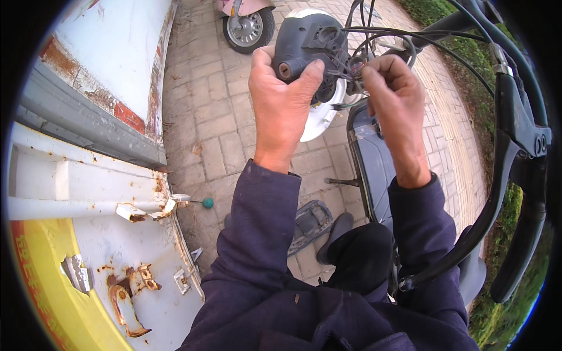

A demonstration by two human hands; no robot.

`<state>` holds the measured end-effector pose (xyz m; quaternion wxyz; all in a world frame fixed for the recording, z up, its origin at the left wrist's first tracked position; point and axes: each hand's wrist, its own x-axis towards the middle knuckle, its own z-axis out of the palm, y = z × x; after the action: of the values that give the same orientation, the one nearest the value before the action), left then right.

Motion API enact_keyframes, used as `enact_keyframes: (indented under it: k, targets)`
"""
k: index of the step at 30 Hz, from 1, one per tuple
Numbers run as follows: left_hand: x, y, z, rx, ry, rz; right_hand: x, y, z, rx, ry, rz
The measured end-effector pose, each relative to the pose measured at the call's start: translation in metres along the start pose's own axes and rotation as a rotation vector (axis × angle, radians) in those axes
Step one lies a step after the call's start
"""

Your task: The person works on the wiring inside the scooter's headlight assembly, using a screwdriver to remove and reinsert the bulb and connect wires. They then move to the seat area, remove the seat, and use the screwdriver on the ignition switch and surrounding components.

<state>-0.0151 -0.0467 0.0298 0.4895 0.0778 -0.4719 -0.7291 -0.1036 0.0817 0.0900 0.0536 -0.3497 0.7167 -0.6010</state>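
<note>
My left hand (pixel 278 120) is wrapped around a dark grey plastic scooter housing (pixel 293 38), its thumb pressed along the near side. A round key lock (pixel 285 71) sticks out of the housing between thumb and fingers. To the right of it, my right hand (pixel 398 93) pinches thin wires (pixel 358 69) beside the housing's open inner side; the exact spot between the fingertips is partly hidden. Black cables (pixel 404 34) run from this area toward the handlebar. Under the housing, a white scooter panel (pixel 319 120) shows.
A black handlebar with brake lever (pixel 509 140) curves along the right. Below my right hand lies the scooter's grey footboard (pixel 374 158). A rusty white metal door (pixel 117 181) stands at the left, a pink scooter's wheel (pixel 249 30) at the top. Hedges line the paving's right.
</note>
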Motion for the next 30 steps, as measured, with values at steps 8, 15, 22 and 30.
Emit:
enact_keyframes:
  k: [8, 15, 22, 30]
  targets:
    - [0.002, 0.002, -0.005, -0.170, -0.017, -0.079, -0.011, -0.001, -0.002, -0.425, -0.257, -0.468]
    - [0.000, -0.002, -0.002, -0.063, -0.063, -0.051, 0.010, -0.009, 0.009, -0.430, -0.153, -0.113]
    - [0.001, -0.004, -0.002, -0.028, -0.062, -0.036, 0.004, -0.009, 0.015, -0.715, -0.030, -0.293]
    - [0.001, -0.002, -0.003, 0.005, -0.064, -0.032, 0.009, -0.009, 0.018, -0.588, -0.047, -0.167]
